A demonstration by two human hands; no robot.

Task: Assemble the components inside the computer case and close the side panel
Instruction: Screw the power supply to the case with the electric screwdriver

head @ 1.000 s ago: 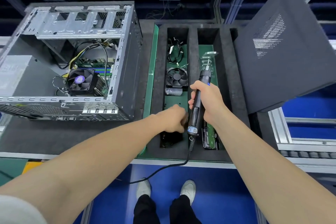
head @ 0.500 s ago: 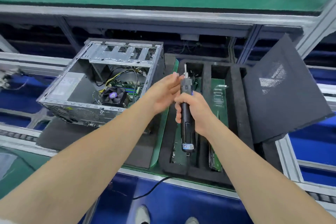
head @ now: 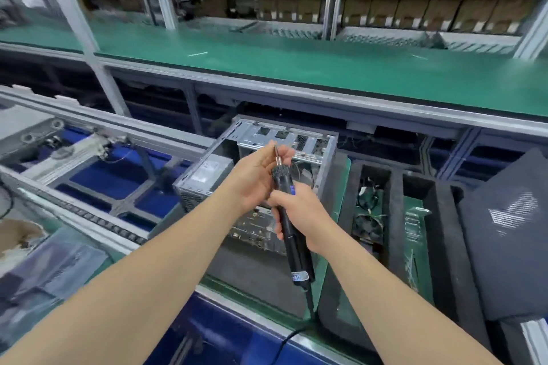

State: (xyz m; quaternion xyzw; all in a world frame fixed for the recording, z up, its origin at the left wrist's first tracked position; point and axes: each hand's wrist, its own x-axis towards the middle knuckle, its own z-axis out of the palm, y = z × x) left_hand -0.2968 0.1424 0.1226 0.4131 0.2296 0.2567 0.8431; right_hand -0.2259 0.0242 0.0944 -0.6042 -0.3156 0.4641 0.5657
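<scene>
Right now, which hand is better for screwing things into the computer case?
The right hand, probably. It grips the electric screwdriver by its body, tip up, in front of the open computer case. The left hand only has fingers at the bit.

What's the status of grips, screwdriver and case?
Right grip holds electric screwdriver. Left grip curls round its bit. Computer case open, side panel off. Nothing seen blocking case.

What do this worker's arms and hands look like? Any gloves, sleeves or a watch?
No gloves: the left hand and right hand are bare, with no ring that I can make out. The left forearm and right forearm are bare too, with no watch or wristband at either wrist. No sleeve shows anywhere in this view.
</scene>
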